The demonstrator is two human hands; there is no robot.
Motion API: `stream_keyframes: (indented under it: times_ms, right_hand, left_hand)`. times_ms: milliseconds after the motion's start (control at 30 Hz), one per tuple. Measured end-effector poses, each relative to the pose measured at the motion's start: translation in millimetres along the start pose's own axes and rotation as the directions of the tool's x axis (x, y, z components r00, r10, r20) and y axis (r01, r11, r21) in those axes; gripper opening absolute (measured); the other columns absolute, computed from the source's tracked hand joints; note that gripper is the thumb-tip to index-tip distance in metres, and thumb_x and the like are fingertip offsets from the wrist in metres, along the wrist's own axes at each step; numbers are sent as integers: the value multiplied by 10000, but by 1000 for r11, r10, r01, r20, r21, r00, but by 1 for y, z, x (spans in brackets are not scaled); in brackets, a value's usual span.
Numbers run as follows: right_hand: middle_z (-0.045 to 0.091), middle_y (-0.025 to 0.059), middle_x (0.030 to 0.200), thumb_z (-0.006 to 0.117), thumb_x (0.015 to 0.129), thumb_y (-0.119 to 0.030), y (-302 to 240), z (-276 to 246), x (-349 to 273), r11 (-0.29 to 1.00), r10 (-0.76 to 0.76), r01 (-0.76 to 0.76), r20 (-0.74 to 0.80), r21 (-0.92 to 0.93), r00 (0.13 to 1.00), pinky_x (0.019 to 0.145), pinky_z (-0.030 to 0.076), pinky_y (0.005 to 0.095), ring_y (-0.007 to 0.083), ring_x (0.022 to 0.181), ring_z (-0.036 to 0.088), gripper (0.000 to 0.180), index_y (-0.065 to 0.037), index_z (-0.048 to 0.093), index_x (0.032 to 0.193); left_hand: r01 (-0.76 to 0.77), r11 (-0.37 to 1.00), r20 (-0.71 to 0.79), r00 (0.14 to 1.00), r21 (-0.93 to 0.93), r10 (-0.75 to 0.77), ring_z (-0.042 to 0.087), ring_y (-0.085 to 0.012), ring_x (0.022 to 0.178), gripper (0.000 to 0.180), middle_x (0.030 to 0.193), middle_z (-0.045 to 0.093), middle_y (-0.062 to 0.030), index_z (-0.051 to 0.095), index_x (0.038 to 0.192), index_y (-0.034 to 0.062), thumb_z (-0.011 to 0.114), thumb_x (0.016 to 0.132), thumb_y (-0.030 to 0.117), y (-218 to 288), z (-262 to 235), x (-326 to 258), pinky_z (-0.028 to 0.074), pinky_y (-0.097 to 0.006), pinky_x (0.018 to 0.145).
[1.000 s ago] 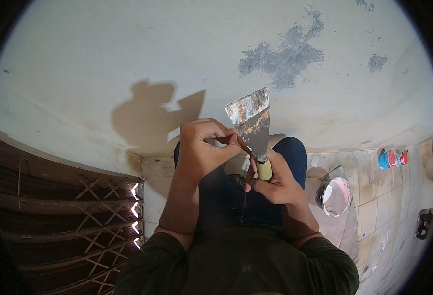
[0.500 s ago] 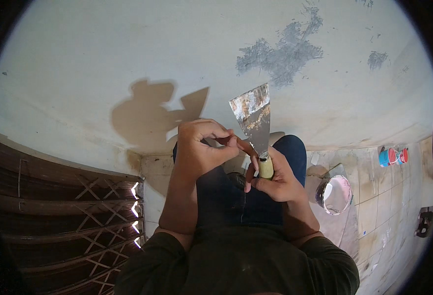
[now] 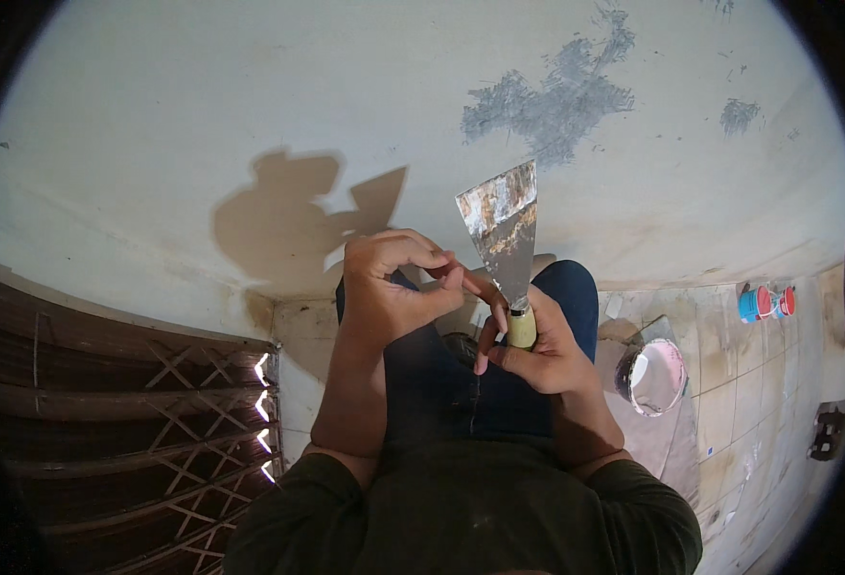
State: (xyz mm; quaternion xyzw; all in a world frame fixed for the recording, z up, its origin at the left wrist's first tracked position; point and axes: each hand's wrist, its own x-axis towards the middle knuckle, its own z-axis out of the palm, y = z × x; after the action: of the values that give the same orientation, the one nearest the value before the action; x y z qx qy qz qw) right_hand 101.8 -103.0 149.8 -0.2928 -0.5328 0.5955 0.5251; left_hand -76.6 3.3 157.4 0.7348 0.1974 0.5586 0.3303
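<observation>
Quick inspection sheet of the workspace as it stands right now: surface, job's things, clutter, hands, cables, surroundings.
Surface: pale wall with grey patches.
Job's things: putty knife, blade up, smeared.
Clutter: small bucket and two small containers on the tiled floor.
Hands: right hand grips the knife's handle; left hand closed, fingers near the blade base.
Cables: nothing seen.
Surroundings: wooden lattice panel at left.

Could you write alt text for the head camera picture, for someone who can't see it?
Seen from above, a person's right hand holds a putty knife by its pale handle, blade up, while the left hand pinches near the blade's base. Beyond is a pale wall with a grey patch.
</observation>
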Motion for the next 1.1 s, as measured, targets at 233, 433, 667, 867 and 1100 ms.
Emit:
stream_keyframes:
  times_ms: [233,433,667,867,1100]
  right_hand:
    - [577,77,805,514,761,148,7,0,0,999,-4,3,18,40,1000,664,517,307,183,728,647,352,-42,464,1052]
    - [568,75,801,529,770,153,2,-1,3,997,10,-13,41,76,999,671,518,313,189,730,650,339,-49,455,1032]
    - [567,83,815,532,770,143,4,4,3,999,33,-32,23,-44,999,676,510,310,194,744,651,321,-60,448,1003]
    - [575,91,815,537,766,140,6,-1,4,987,48,-56,55,151,997,682,514,314,209,759,658,321,-80,424,972]
    - [593,136,976,534,735,146,9,5,5,999,45,-46,36,19,998,687,516,314,234,783,669,323,-74,419,942]
  left_hand:
    - [-13,997,39,999,80,10,683,-167,673,185,709,672,-115,619,717,-11,751,622,-100,-11,-5,-3,519,-262,610]
    - [83,995,-16,996,-51,-83,684,-154,634,149,688,683,-117,631,679,-8,741,615,-86,-6,0,-8,514,-250,592]
    - [55,993,42,997,100,-60,689,-172,633,124,698,688,-116,629,678,-11,732,629,-61,-6,-8,-4,512,-253,588]
    - [41,994,20,999,98,-43,665,-170,728,159,805,685,-132,655,769,-36,749,647,-75,-13,-9,-13,515,-286,659]
    - [25,952,-27,999,305,-18,692,-209,740,222,865,695,-131,705,897,-7,747,682,-42,18,-5,-16,531,-273,657]
